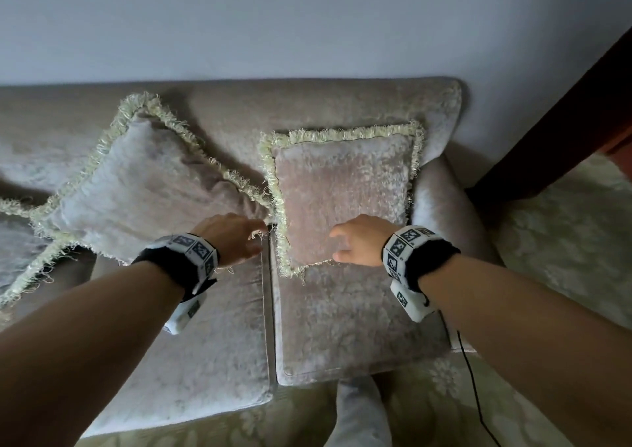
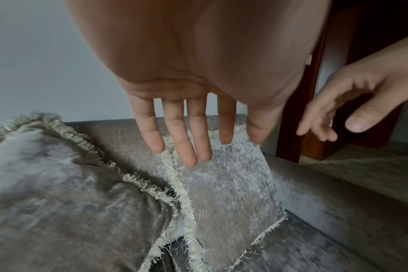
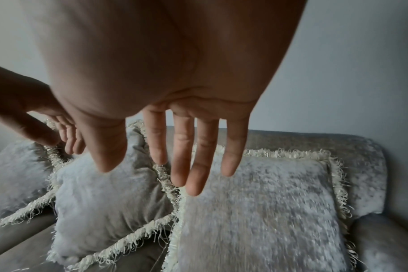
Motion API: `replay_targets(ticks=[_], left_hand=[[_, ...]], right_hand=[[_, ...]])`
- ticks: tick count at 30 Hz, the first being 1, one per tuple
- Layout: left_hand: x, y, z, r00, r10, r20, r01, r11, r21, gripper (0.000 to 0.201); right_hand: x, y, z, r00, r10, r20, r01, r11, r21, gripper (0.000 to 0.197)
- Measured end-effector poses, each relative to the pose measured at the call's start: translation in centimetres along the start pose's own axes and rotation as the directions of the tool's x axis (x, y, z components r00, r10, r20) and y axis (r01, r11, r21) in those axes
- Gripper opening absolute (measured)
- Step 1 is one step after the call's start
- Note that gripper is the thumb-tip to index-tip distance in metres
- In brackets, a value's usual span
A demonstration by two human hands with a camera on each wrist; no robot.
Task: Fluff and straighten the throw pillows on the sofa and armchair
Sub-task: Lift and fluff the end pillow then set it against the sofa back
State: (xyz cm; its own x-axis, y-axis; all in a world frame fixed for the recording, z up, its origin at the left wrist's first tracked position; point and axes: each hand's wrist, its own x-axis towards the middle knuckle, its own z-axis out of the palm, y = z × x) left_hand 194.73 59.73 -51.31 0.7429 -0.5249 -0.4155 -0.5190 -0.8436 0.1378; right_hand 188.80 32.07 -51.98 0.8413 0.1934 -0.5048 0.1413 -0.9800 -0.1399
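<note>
Your hands, left and right, spread, empty; upright fringed grey velvet pillow dead ahead between them, right hand nearer.

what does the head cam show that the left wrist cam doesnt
Only the head view shows both wristbands, the seat cushions, the black cable and the edge of a third pillow at far left. Only the left wrist view shows the left hand from the palm side, fingers straight and holding nothing. Both show the right hand, open, the tilted pillow, the upright pillow and the sofa back.
</note>
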Motion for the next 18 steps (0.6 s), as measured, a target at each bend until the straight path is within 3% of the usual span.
replay_targets(ticks=[5, 8, 12, 14, 18], left_hand=[[8.9, 4.0, 2.2, 0.997, -0.081, 0.022, 0.082, 0.994, -0.066, 0.049], [13.5, 6.0, 4.7, 0.993, -0.117, -0.03, 0.111, 0.982, -0.154, 0.053], [18.2, 6.9, 8.3, 0.964, -0.233, -0.126, 0.186, 0.934, -0.305, 0.062], [20.4, 6.5, 9.9, 0.924, -0.336, -0.18, 0.242, 0.882, -0.404, 0.068], [25.6, 4.2, 13.9, 0.834, -0.497, -0.239, 0.297, 0.77, -0.564, 0.083]], right_hand=[[5.1, 9.6, 0.8, 1.0, -0.016, 0.0, 0.016, 0.997, 0.071, 0.06], [7.6, 15.5, 2.5, 1.0, 0.005, 0.002, -0.005, 0.994, 0.105, 0.064], [10.2, 22.4, 5.0, 0.987, 0.103, -0.127, -0.07, 0.967, 0.243, 0.073], [12.0, 25.2, 6.2, 0.954, 0.177, -0.241, -0.082, 0.931, 0.356, 0.078], [17.0, 29.4, 8.8, 0.827, 0.314, -0.466, -0.06, 0.874, 0.482, 0.084]])
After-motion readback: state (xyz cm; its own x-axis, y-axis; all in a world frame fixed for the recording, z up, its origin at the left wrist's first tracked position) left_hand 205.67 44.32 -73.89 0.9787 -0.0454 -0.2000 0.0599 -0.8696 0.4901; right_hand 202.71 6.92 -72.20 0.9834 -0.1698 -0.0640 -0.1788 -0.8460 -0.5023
